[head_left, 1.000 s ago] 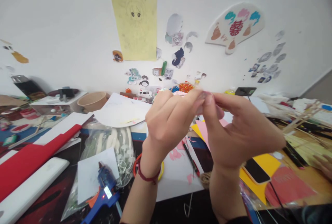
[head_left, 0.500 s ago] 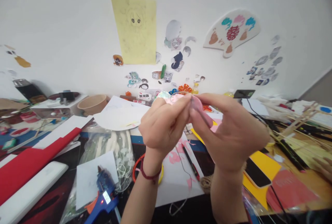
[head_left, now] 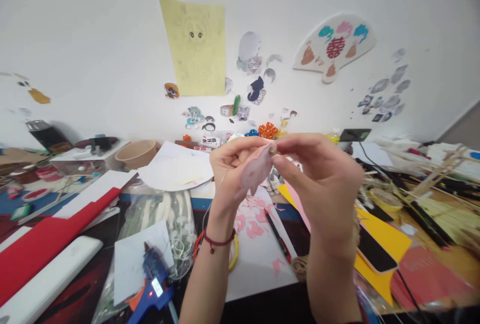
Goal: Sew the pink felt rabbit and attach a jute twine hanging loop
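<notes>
white wall [head_left: 112,39] dotted with paper cut-outs [head_left: 195,116] backs a cluttered, dark-covered tabletop [head_left: 105,231]. held above it, just below the meeting fingertips, is a thin, pale pink, petal-shaped piece [head_left: 255,171]. left hand [head_left: 228,164]: fingers pinching its upper edge. right hand [head_left: 318,179]: fingers pinching its upper corner, a tiny brownish bit [head_left: 273,150] at their tips. judged light, soft and easily creased; grip best kept at that corner. material, the brownish bit's nature and the left fingertips behind the piece cannot be made out.
</notes>
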Tool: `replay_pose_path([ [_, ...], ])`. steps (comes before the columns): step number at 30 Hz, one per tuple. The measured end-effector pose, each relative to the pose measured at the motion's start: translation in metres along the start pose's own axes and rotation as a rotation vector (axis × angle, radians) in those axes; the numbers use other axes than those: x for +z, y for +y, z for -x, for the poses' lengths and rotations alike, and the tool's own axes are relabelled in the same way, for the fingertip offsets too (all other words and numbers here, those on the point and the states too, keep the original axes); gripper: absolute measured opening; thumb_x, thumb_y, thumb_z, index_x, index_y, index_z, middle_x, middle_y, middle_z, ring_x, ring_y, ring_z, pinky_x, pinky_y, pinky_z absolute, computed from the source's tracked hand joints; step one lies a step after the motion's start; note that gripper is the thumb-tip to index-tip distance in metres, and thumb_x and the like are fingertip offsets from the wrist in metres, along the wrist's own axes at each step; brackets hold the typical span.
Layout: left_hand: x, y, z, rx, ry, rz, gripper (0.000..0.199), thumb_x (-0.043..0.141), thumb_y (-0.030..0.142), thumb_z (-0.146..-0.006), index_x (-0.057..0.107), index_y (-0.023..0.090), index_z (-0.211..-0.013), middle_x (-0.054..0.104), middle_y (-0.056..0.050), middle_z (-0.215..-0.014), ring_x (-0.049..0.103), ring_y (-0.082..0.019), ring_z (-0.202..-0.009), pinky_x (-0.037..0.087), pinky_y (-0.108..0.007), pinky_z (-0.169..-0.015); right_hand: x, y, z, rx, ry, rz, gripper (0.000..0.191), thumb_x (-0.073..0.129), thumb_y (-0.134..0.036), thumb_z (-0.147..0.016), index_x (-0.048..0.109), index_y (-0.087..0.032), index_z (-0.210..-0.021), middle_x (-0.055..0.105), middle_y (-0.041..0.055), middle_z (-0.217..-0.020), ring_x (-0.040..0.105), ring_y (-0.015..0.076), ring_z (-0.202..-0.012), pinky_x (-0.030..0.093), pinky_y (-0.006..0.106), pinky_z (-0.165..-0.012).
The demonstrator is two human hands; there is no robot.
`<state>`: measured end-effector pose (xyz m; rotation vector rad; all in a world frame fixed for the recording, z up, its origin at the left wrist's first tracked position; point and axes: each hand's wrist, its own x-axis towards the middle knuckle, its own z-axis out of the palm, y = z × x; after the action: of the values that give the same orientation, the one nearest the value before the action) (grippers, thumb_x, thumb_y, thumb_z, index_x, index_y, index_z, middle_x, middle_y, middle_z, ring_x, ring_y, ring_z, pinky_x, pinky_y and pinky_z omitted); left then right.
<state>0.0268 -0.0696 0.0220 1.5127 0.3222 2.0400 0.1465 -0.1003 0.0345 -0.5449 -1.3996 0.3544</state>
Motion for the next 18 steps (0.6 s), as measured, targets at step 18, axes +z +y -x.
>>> replay_pose_path([
  [18,-0.024,-0.009,-0.012,-0.242,-0.154,0.127,0.031,0.072,0.048,-0.086,0.065,0.023,-0.103,0.062,0.0,-0.082,0.057,-0.013,-0.069,0.045,-0.022,-0.058,-0.007,0.003,-0.002,0.089,-0.034,-0.033,0.013,0.08,-0.014,-0.078,0.074,-0.023,-0.085,0.074,-0.003,-0.08,0.07,0.0098,-0.069,0.061,0.022,-0.067],
])
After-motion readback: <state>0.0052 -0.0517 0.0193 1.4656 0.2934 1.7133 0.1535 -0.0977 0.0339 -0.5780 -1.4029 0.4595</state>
